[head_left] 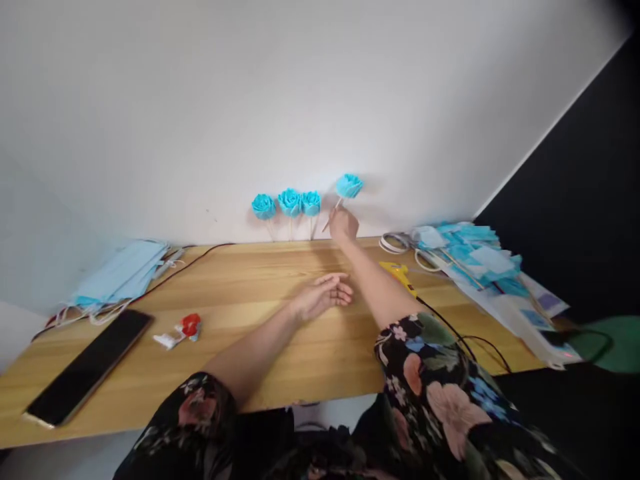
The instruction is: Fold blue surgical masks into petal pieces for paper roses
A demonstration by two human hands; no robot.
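My right hand (344, 225) is closed around the thin stick stem of a blue artificial flower (349, 186), held tilted close to the wall. Left of it, three more blue artificial flowers lean on the wall in a row: one on the left (263, 207), one in the middle (290, 202) and one on the right (311, 203). Above the middle of the table hovers my left hand (325, 295), palm turned inward, fingers loosely curled and apart, with nothing in it.
On the wooden table (270, 287), a phone (90, 367), red-and-white wrapper (190, 327) and blue face masks (123, 270) lie left. Rightward are a yellow glue gun (399, 272) with its cable, a tape roll (395, 243) and a pile of blue material strips (480, 253).
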